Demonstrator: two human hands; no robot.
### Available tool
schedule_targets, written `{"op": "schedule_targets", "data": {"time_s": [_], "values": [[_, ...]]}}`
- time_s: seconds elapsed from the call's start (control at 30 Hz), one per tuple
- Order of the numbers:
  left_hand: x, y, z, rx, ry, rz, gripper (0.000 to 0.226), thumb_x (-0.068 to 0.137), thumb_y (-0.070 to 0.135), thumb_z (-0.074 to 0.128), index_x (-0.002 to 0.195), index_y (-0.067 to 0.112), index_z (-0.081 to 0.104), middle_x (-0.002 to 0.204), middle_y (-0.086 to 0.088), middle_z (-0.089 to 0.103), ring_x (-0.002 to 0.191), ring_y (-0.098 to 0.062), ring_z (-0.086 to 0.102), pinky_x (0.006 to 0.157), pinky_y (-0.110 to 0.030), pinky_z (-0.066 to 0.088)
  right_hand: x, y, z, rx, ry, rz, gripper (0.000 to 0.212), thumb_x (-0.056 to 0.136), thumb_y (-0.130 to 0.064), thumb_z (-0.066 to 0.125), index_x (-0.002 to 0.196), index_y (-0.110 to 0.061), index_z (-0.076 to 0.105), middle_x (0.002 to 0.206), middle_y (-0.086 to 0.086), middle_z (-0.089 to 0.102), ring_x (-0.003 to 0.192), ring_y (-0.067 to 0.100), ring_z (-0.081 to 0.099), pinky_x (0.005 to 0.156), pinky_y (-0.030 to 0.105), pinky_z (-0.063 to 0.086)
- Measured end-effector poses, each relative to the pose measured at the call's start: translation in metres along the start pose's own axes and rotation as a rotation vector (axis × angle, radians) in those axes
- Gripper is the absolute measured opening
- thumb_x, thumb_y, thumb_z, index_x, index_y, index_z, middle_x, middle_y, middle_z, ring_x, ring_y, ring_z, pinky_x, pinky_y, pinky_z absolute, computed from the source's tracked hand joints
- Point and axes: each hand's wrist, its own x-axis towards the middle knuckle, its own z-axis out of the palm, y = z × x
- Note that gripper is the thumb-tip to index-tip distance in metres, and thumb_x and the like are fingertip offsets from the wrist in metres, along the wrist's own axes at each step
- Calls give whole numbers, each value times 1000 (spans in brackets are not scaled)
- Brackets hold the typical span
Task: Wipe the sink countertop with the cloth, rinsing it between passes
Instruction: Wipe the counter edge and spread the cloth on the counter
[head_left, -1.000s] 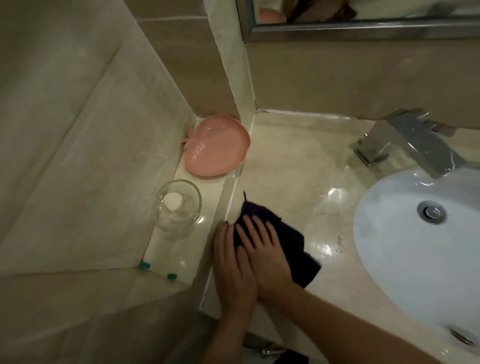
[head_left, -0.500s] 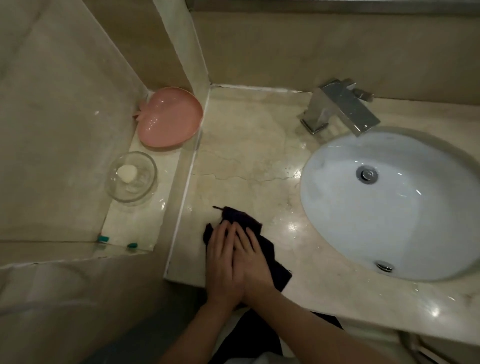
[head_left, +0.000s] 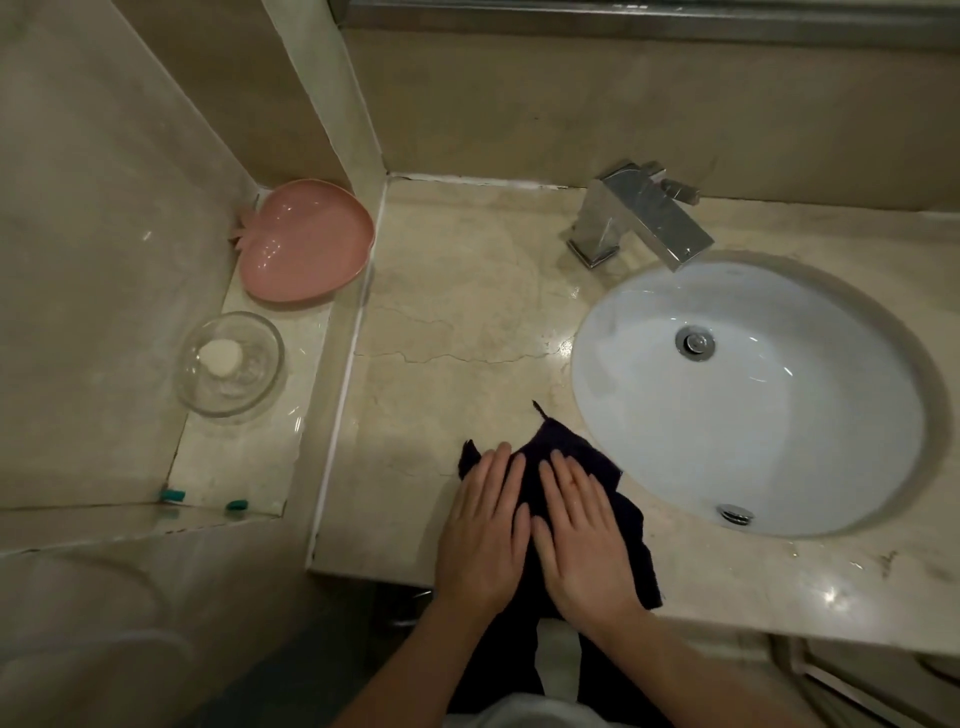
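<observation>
From the head camera I am looking down on a beige marble countertop (head_left: 457, 291) with a white oval sink basin (head_left: 769, 431) sunk into it on the right and a chrome faucet (head_left: 641, 218) standing behind the basin.

The dark cloth (head_left: 576, 467) is lying spread on the countertop near its front edge, just left of the basin, with one corner hanging over the edge. I am seeing both hands pressing flat on it, side by side. The left hand (head_left: 483, 530) is resting with straight fingers on the cloth's left part, its outer side partly over bare marble. The right hand (head_left: 582, 535) is lying palm down on the middle of the cloth, fingers straight and close together. Neither hand is gripping anything; both are laid out flat.

On the lower ledge (head_left: 234, 457) to the left, a pink fruit-shaped dish (head_left: 306, 241) is sitting at the back, and a clear glass bowl (head_left: 231, 364) holding a white round piece is standing in front of it.
</observation>
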Motion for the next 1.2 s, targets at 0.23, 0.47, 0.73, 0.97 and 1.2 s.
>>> {"op": "schedule_targets", "data": {"time_s": [0.23, 0.47, 0.73, 0.97, 1.2], "values": [[-24, -40, -26, 38, 119, -159, 49, 105, 27, 33, 151, 14, 41, 162, -11, 28, 148, -29, 28, 117, -45, 34, 24, -41, 16, -1, -57, -125, 63, 103, -49, 38, 159, -25, 23, 168, 6, 12, 156, 22, 5, 125, 41, 5], [-16, -29, -18, -83, 117, -159, 57, 104, 32, 28, 157, 9, 25, 165, -8, 21, 154, -20, 12, 125, -42, 14, 35, -53, 37, -79, -42, -103, 57, 106, -34, 31, 160, -18, 21, 167, 10, 13, 154, 25, 13, 124, 42, 9], [-6, -3, -1, 30, 18, -77, 60, 107, 39, 9, 158, 7, 12, 168, -6, 9, 155, -18, 4, 125, -38, 5, 20, -24, 25, -83, -23, -52, 58, 107, -31, 24, 160, -12, 12, 168, 11, 10, 155, 23, 12, 123, 42, 11], [5, 76, 30, 43, -52, 31, 59, 107, 34, 14, 157, 4, 16, 167, -8, 12, 155, -22, 7, 124, -42, 12, -14, 51, -11, -77, -1, 41, 56, 107, -31, 25, 160, -14, 18, 168, 9, 13, 154, 22, 13, 123, 41, 13], [12, 162, 67, 48, -103, 111, 58, 106, 31, 17, 155, 2, 25, 164, -11, 22, 154, -23, 13, 124, -44, 17, -54, 134, -40, -80, -43, 91, 57, 108, -33, 11, 158, -11, 25, 164, 7, 25, 152, 22, 23, 123, 41, 15]]}}
